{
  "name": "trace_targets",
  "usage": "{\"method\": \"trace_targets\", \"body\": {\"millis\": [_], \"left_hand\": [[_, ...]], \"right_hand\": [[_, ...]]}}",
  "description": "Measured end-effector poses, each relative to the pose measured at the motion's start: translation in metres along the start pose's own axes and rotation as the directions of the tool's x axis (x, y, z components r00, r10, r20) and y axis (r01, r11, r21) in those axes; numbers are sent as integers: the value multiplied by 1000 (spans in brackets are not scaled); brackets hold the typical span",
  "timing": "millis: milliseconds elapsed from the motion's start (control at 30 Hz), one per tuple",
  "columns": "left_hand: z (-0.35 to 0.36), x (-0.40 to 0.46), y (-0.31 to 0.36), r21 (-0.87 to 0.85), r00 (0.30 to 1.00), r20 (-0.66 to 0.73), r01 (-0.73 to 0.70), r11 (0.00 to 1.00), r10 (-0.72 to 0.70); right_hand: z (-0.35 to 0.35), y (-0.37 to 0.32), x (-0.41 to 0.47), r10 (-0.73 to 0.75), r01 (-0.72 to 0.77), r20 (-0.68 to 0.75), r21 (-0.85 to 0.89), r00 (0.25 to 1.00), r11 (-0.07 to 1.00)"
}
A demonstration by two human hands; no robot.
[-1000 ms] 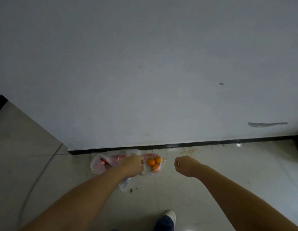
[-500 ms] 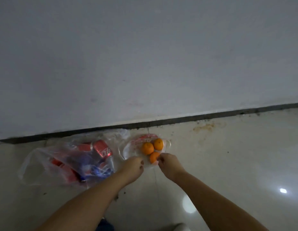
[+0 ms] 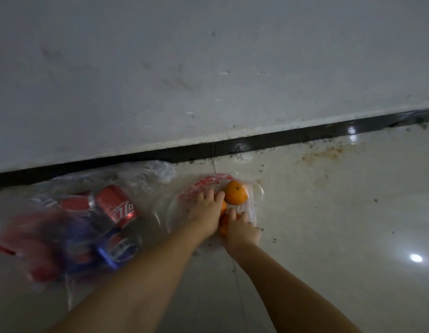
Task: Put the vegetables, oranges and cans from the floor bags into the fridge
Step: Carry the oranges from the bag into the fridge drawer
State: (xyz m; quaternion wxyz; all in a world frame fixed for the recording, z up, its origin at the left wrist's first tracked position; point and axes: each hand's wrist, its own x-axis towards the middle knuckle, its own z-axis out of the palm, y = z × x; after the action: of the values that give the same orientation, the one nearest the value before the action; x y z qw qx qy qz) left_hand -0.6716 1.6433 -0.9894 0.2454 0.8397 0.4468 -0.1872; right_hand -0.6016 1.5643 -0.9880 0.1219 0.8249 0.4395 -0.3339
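Grubby tiled floor (image 3: pixel 328 212) by a wall: oranges (image 3: pixel 236 195) in a clear bag (image 3: pixel 199 186) are being grabbed, left hand (image 3: pixel 205 212) fingers spread, right hand (image 3: pixel 239 230) fingers curled over one. Cans (image 3: pixel 115 207) are bagged alongside.

wall (image 3: pixel 208 68): pale grey, scuffed | skirting (image 3: pixel 280 141): black strip along the wall's foot | floor (image 3: pixel 340 212): glossy cream tile, speckled with dirt, rusty stain near the skirting | light: dim, one bright glare spot (image 3: pixel 416 257)
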Motion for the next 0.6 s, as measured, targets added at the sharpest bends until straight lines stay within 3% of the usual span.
{"method": "trace_targets", "body": {"millis": [200, 433, 600], "left_hand": [[12, 7, -5, 19, 994, 106, 26, 999, -28], [-45, -48, 2, -88, 996, 31, 84, 993, -82], [-123, -142, 1, -154, 985, 111, 145, 977, -129]], "right_hand": [[6, 15, 9, -9, 6, -38, -69, 999, 998], [-58, 10, -40, -116, 117, -133, 2, 984, 993], [-137, 4, -131, -122, 122, 4, -4, 993, 992]]}}
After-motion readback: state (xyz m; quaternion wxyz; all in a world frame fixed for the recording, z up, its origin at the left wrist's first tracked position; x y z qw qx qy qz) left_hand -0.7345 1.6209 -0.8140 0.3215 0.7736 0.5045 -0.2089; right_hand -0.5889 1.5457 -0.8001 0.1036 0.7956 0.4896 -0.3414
